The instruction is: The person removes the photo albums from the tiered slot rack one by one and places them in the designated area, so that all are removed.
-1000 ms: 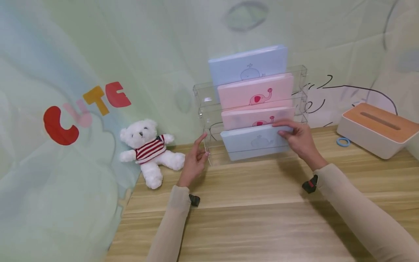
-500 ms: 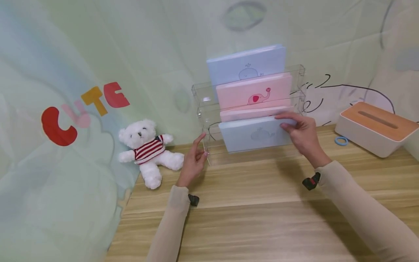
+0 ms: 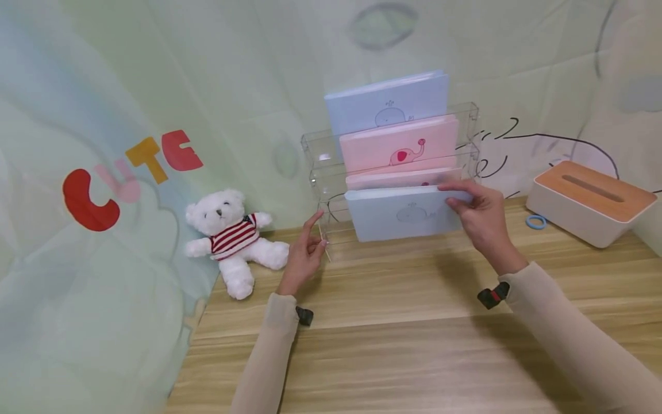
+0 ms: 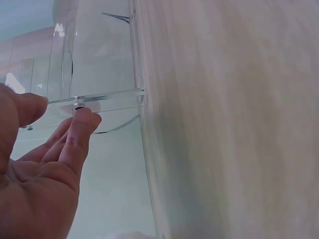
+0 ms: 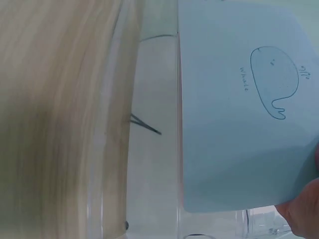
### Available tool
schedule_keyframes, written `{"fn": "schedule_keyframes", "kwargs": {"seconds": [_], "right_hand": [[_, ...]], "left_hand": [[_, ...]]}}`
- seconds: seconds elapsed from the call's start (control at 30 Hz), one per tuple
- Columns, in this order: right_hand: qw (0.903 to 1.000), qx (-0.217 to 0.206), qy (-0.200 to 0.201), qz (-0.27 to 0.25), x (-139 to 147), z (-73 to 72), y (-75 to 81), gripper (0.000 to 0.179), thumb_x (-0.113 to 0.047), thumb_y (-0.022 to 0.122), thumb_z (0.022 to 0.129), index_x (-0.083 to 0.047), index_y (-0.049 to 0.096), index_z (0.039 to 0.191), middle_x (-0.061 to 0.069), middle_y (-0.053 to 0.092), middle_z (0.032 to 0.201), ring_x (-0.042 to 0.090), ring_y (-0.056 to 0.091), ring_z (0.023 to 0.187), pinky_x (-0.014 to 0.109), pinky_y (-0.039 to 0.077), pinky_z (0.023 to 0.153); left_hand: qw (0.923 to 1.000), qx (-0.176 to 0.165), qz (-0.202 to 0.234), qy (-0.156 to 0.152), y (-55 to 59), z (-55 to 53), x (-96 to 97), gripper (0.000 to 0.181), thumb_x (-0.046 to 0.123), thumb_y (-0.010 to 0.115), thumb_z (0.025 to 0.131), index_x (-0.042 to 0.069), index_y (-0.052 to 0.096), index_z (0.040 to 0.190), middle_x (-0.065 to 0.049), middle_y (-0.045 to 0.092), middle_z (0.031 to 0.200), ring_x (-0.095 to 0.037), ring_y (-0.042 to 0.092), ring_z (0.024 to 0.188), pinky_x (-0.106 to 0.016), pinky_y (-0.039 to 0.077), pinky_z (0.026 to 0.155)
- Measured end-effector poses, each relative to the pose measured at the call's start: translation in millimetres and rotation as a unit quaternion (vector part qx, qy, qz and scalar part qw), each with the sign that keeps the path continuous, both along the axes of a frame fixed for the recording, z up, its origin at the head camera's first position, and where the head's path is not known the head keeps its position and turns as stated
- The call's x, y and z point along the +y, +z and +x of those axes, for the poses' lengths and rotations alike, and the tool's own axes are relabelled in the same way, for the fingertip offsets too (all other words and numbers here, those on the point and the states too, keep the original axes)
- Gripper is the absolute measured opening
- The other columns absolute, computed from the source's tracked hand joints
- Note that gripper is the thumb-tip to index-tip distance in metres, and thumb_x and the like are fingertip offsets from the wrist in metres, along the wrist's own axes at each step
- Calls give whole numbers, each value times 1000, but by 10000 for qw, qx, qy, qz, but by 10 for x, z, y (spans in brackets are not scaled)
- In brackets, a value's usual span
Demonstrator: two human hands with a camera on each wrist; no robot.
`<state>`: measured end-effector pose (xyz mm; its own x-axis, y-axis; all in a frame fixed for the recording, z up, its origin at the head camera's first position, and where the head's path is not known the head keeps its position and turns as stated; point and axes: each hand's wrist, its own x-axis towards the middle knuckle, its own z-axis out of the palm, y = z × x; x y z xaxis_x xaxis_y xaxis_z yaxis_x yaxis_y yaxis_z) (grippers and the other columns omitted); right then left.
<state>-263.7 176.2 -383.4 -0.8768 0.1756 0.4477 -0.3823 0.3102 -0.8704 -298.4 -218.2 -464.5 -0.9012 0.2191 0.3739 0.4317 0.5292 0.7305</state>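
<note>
Pinched at its upper right corner by my right hand (image 3: 483, 221) is a blue notebook (image 3: 385, 217) with a whale drawing. In the right wrist view this blue cover shows the word "Whale", and a fingertip (image 5: 301, 211) sits at its edge. The notebook stands tilted at the front tier of a clear rack (image 3: 338, 230). My left hand (image 3: 302, 259) grips the rack's left side panel between its digits; the left wrist view shows fingers (image 4: 75, 142) against the clear plastic. Behind rise two pink elephant notebooks, one high (image 3: 398, 144) and one mostly hidden (image 3: 383, 181).
Another blue whale notebook (image 3: 388, 100) stands in the rack's rear tier. A white teddy bear (image 3: 235, 236) in a striped sweater sits left of the rack. To the right are a blue ring (image 3: 535, 222) and a tissue box (image 3: 589, 201) with a wooden lid. A printed curtain (image 3: 248, 115) hangs behind.
My right hand has lifted the front blue notebook slightly, so it covers more of the pink one behind and its lower edge sits higher. The left hand stays at the rack's side.
</note>
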Motion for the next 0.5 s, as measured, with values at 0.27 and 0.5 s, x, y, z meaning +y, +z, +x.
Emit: {"fn": "schedule_keyframes", "kwargs": {"seconds": [0.27,0.5], "right_hand": [[9998,-202,-53,-20,-26,101,-36,24,1,71,100,-6,81,121,9,75,138,-3,64,118,20,53,101],[9984,-563,63,-2,-51,197,-54,24,0,70,101,-6,80,122,10,72,143,2,60,122,29,53,105]], "left_hand": [[10000,-17,18,-15,-6,-7,-8,77,6,64,106,46,35,165,-24,79,102,-35,73,81,-25,50,70],[10000,-14,25,-10,-7,-13,-2,77,5,65,106,43,35,166,-23,80,101,-33,73,79,-25,51,70]]}}
